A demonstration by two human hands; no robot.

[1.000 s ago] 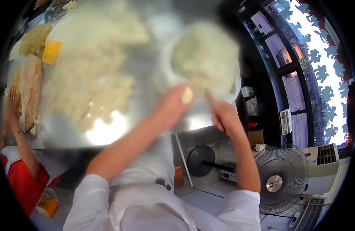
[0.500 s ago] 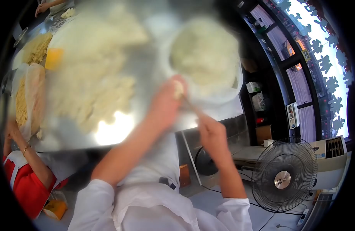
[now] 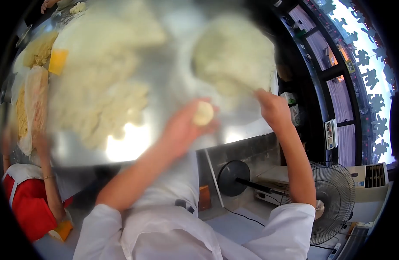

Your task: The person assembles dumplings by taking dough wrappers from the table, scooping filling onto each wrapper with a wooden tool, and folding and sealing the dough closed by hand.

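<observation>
A small round piece of pale dough [image 3: 203,113] rests in my left hand [image 3: 182,125], which is curled around it near the table's front edge. My right hand [image 3: 274,109] is closed on the handle end of a thin stick-like tool [image 3: 246,86]. That tool reaches toward a large pale, greenish mound of filling [image 3: 234,47], and blur hides whether its tip is in it. Beneath the mound lies a whitish tray or sheet [image 3: 182,65]. Many pale dough pieces [image 3: 108,104] are spread on the metal table to the left, out of focus.
At far left, a co-worker in red [image 3: 28,203] has hands near a long wrapped roll [image 3: 37,99]. A yellow scraper [image 3: 58,61] lies beside crumbly yellow dough [image 3: 39,47]. A standing fan [image 3: 334,195] is at right, near a round black base [image 3: 234,177].
My right hand has moved up and right with the tool, away from the dough in my left hand to the mound. My left hand has turned, showing the dough's round face.
</observation>
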